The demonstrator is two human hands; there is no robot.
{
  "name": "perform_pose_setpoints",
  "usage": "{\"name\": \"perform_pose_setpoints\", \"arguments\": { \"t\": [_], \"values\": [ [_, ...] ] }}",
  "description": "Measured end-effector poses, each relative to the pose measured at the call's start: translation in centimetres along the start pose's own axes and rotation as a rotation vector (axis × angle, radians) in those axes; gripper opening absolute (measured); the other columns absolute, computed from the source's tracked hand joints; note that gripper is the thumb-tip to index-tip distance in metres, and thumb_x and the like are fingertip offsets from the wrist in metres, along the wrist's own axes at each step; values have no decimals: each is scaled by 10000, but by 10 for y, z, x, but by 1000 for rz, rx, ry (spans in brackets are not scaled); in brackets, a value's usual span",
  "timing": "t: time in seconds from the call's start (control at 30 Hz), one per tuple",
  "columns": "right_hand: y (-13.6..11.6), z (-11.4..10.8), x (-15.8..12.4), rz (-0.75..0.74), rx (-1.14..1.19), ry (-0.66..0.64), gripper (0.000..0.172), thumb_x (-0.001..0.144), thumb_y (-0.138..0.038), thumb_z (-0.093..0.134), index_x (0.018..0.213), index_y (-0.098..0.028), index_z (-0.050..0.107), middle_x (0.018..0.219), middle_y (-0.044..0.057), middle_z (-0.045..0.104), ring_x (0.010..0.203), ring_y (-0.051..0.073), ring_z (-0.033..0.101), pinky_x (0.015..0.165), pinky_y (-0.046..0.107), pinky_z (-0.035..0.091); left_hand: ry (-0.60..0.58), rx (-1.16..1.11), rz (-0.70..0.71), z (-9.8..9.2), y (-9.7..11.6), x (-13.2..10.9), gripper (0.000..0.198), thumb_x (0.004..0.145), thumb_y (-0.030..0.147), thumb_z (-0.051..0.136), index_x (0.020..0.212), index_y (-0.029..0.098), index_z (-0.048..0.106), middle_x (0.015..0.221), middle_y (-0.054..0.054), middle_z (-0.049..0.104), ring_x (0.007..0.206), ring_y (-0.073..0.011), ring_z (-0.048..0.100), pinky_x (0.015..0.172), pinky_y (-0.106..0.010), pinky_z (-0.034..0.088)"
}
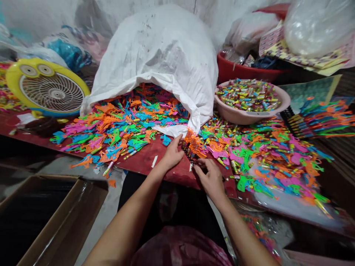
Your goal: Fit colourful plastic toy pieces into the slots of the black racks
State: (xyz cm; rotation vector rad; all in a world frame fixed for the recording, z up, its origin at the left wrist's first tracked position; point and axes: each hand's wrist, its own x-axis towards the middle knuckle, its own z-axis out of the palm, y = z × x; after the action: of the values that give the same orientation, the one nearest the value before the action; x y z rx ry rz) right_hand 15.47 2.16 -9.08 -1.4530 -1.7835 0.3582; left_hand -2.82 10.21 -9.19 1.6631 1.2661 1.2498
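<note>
A whitish, stained wall (222, 18) with a thin dark crack (195, 6) rises behind a long, flat, red-topped counter (141, 160); dull grey floor (111, 201) shows below, dimly lit.

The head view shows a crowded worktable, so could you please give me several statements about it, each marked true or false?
1. A yellow-rimmed fan stands left of the white sack. True.
2. The pink basin stands left of the white sack. False: it stands to the right, heaped with small tubes.
3. Coloured plastic pieces spread from the sack's mouth onto the red table. True.
4. Both hands are inside the sack. False: the left hand and right hand are outside, beside a cluster of orange pieces.
5. The cardboard box sits at the lower left, below the tabletop. True.
</note>
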Motion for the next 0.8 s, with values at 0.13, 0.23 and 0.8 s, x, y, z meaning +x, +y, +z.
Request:
{"name": "perform_pose_setpoints", "arguments": {
  "t": [0.13,0.23,0.8],
  "values": [
    [-1,7,15,-112,-146,-24,297,891,-330,584,1153,-198,633,1097,117,668,1026,286,589,887,439,457,-18,113,21,5,-2,-3,555,774,109,563,1324,176,533,1338,-74,614,1245,-205,546,1077,-353,421],
    [5,2,27,-169,-154,-83,262,906,-290,550,1136,-211,647,1076,110,675,1012,278,585,884,431,450,41,256,-35,1,5,-20,371,813,188,605,1184,182,606,1129,-57,695,1060,-208,620,961,-354,469],
    [3,0,23,-47,194,-194,171,893,-322,597,901,-211,727,799,24,652,745,179,586,714,304,445,-158,628,-114,-20,13,-47,280,757,472,762,922,246,759,1030,-54,658,1067,-250,572,877,-349,441]
  ]
}}
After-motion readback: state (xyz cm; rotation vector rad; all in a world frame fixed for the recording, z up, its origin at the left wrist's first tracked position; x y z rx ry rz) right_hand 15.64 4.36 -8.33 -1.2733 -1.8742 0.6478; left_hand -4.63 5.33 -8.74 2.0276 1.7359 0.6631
